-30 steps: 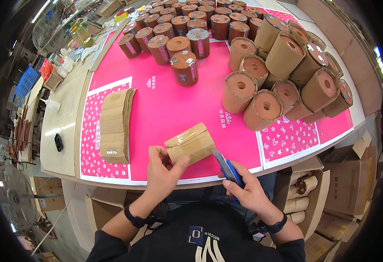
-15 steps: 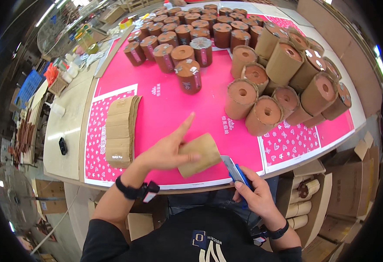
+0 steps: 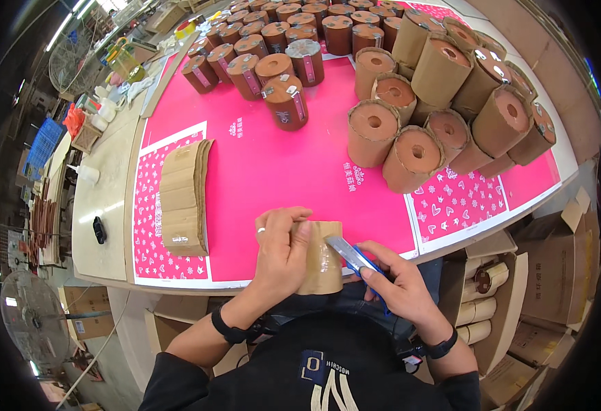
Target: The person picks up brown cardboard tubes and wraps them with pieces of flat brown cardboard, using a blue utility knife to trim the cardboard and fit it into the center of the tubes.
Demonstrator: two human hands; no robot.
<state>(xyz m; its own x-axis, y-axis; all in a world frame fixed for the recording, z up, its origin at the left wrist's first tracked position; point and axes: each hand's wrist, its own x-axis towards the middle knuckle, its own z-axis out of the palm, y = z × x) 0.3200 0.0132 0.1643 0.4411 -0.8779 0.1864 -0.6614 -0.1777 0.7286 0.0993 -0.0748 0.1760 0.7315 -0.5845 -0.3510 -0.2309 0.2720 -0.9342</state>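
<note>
At the table's front edge my left hand (image 3: 281,252) grips the left side of a cylinder wrapped in brown cardboard (image 3: 322,270), its fingers curled at the upper edge. Shiny clear tape shows on the wrap. My right hand (image 3: 398,286) is closed around a blue utility knife (image 3: 359,262). The knife's blade points up and left and lies over the upper right part of the cardboard; whether it cuts in cannot be seen. A brown cylinder with silver tape pieces (image 3: 285,103) stands farther off on the pink sheet (image 3: 259,178).
A stack of flattened cardboard sleeves (image 3: 185,198) lies to the left. Several cardboard-wrapped cylinders (image 3: 374,130) are piled at the right, with rows of bare brown ones (image 3: 273,38) behind. Below the right edge, an open carton (image 3: 506,315) holds more wrapped cylinders. A fan (image 3: 34,318) stands lower left.
My left hand has gone from outstretched fingers to a grip on the wrapped cylinder, which has turned more upright. The knife's blade has moved left onto the cardboard.
</note>
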